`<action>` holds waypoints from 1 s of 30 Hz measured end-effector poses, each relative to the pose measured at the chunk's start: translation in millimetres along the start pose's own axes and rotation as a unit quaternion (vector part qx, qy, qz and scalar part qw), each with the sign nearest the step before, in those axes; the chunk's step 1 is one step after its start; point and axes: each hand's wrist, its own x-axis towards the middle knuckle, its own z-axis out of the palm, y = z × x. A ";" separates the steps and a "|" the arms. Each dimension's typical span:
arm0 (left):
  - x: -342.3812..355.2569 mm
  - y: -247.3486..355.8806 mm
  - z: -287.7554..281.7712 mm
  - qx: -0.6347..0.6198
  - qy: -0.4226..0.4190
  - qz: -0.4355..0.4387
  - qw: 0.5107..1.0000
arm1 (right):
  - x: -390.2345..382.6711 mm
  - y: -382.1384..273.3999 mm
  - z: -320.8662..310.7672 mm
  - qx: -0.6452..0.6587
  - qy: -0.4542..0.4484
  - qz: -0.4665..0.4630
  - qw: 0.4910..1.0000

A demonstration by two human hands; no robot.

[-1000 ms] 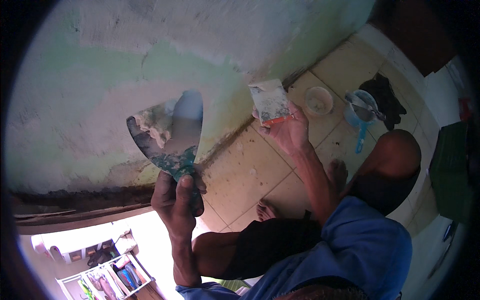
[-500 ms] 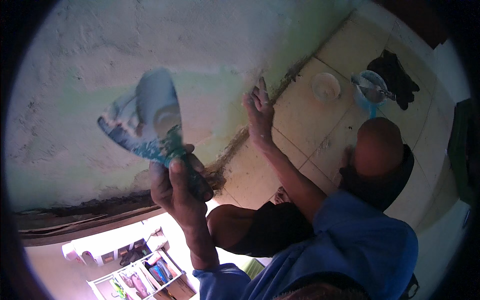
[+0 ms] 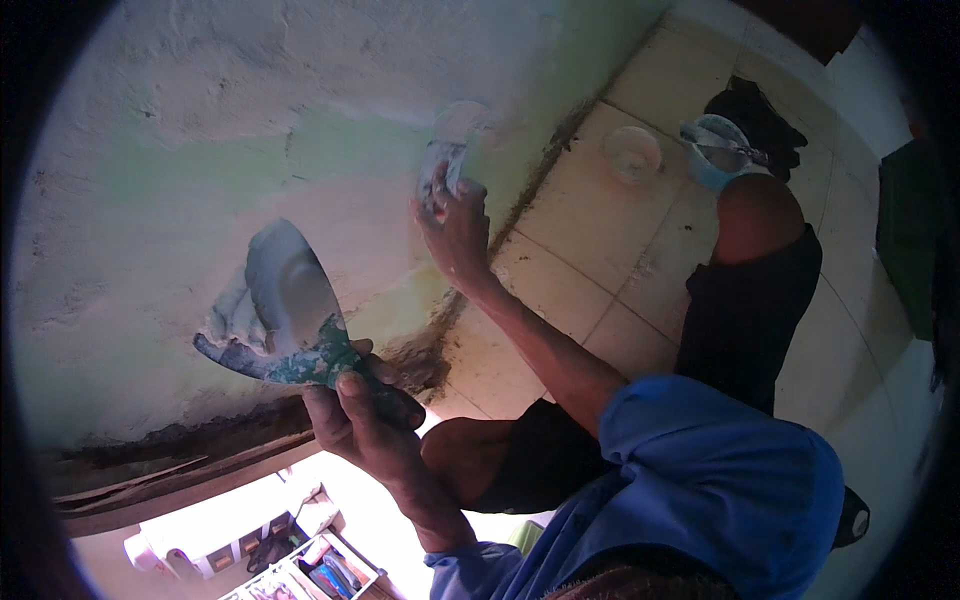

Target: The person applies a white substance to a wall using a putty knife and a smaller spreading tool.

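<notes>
My left hand [image 3: 365, 420] is closed round the dark green handle of a wide putty knife [image 3: 325, 350]. A thick mound of white filler [image 3: 285, 280] lies on its fan-shaped blade, held in front of the wall. Farther right, my right hand [image 3: 455, 235] grips a smaller flat scraper [image 3: 446, 160], its blade coated white and up against the wall; its handle is hidden in my fingers. The wall [image 3: 220, 190] is patchy, with pale smeared filler over light green paint.
On the tiled floor [image 3: 570, 270] stand a round whitish tub [image 3: 634, 155] and a light blue bucket [image 3: 708, 176] with a tool across its mouth. Behind the bucket lies a dark cloth [image 3: 755, 115]. A worn wooden edge [image 3: 190, 465] borders the wall at lower left, above a rack of items [image 3: 330, 575].
My right hand has moved left along the wall, and the scraper's blade now shows. My left hand with the loaded putty knife sits lower in view. The whole view has shifted slightly.
</notes>
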 end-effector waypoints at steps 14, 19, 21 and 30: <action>1.6 -5.1 -0.5 0.010 0.007 0.003 1.000 | 43.3 32.0 -86.1 -0.249 0.097 -0.420 0.867; -0.4 -13.3 -7.2 0.024 0.031 0.004 0.999 | 62.4 37.0 -85.8 -0.293 0.100 -0.424 0.851; -3.1 -14.6 -11.3 0.016 0.027 -0.001 1.000 | 67.5 44.8 -92.2 -0.305 0.100 -0.406 0.856; -2.2 -18.7 -17.1 0.003 0.019 -0.007 1.000 | 76.1 84.5 -89.5 -0.263 0.105 -0.375 0.883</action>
